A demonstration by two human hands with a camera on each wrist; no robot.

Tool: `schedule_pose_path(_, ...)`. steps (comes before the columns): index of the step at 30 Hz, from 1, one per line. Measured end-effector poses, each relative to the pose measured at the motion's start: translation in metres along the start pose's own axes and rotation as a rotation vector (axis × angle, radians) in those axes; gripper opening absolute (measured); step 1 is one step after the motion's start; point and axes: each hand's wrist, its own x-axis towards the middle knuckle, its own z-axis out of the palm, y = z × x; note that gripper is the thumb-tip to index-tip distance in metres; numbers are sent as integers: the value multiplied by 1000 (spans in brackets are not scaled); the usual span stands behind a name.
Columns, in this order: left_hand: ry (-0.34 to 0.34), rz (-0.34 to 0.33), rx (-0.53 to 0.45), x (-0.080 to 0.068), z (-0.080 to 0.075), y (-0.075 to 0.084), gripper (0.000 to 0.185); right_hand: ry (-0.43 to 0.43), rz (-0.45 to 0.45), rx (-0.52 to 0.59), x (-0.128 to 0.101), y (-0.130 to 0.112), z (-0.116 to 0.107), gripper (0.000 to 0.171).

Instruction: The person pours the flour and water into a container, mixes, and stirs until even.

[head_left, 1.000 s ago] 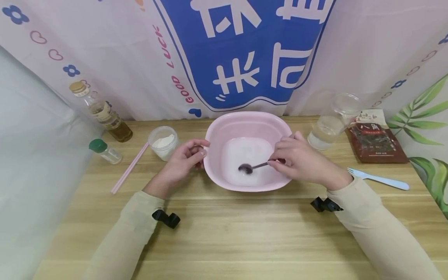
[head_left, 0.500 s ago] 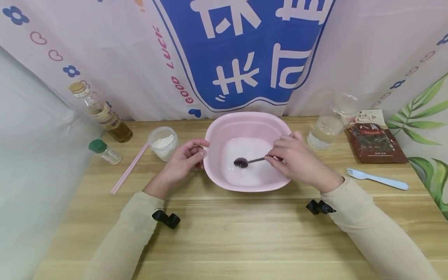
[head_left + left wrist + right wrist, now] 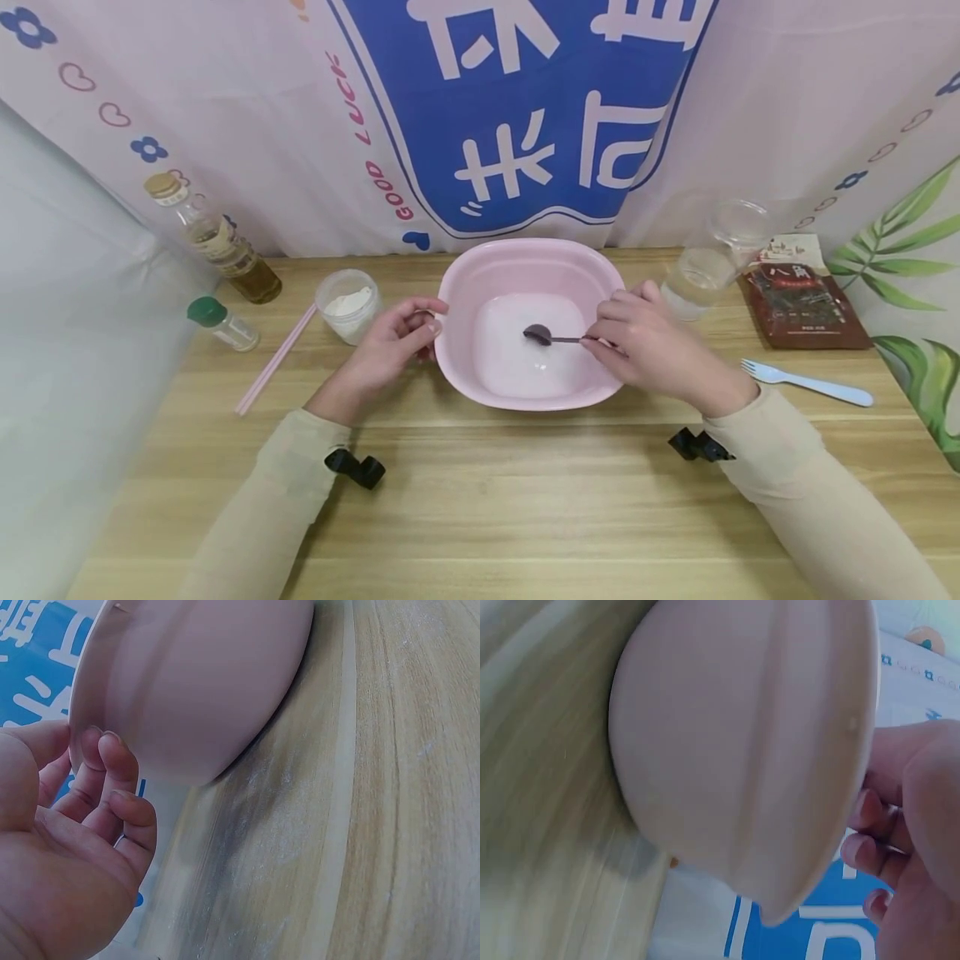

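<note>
A pink plastic basin stands on the wooden table with whitish, cloudy contents at its bottom. My left hand pinches its left rim between thumb and fingers; the left wrist view shows the curled fingers against the outside of the basin. Over the right rim, my right hand holds a dark spoon by its handle, the spoon's bowl lying inside the basin near the middle. The right wrist view has the basin's outer wall hiding the spoon, with curled fingers beyond the rim.
To the left are a tub of white powder, pink chopsticks, a green-capped shaker and a corked oil bottle. On the right stand a clear cup of liquid, a brown packet and a blue fork.
The spoon swung left within the basin, then back right and slightly farther from me, my right hand moving with it. My left hand stays on the rim.
</note>
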Motion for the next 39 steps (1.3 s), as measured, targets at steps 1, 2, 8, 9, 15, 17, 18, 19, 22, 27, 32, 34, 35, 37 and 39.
schedule_pose_path(1, -1, -1, -4, 0, 0, 0, 34, -7, -17, 10, 1, -2, 1, 7)
schedule_pose_path(2, -1, -1, -6, 0, 0, 0, 34, -12, -30, 21, 1, -4, 1, 7)
schedule_pose_path(8, -1, -3, -13, -1, 0, 1, 34, -26, -97, 95, 6, -16, 8, 10)
schedule_pose_path(9, 0, -3, -12, -1, 0, 1, 34, -28, -105, 109, 7, -18, 10, 11)
schedule_pose_path(15, -8, 10, -15, -1, 0, 1, 34, -6, -31, 82, 13, -24, 16, 8)
schedule_pose_path(17, -9, 12, -14, -1, 0, 1, 34, 3, 25, 40, 15, -23, 17, 8)
schedule_pose_path(18, -9, 11, -15, -1, 0, 1, 34, 6, 52, 16, 15, -22, 17, 8)
schedule_pose_path(19, -9, 11, -16, -1, 0, 1, 34, 9, 79, -9, 16, -20, 17, 9)
schedule_pose_path(22, -6, 11, -14, -1, 0, 1, 35, 14, 152, -69, 15, -13, 14, 9)
schedule_pose_path(27, -1, 6, -10, -2, 0, -1, 34, -7, 234, -120, 6, 0, 1, 6)
schedule_pose_path(32, -2, 4, -17, -3, 1, -2, 35, -73, 217, -76, -9, 5, -18, 4)
schedule_pose_path(34, -3, 9, -18, -2, 1, -2, 35, -104, 178, -47, -13, 4, -25, 4)
schedule_pose_path(35, -4, 11, -19, -2, 1, -1, 35, -123, 157, -31, -13, 3, -28, 4)
schedule_pose_path(37, -6, 12, -23, -1, 1, -1, 35, -157, 112, 8, -13, -1, -31, 6)
schedule_pose_path(39, -6, 13, -24, -1, 0, -1, 35, -189, 83, 52, -9, -6, -30, 7)
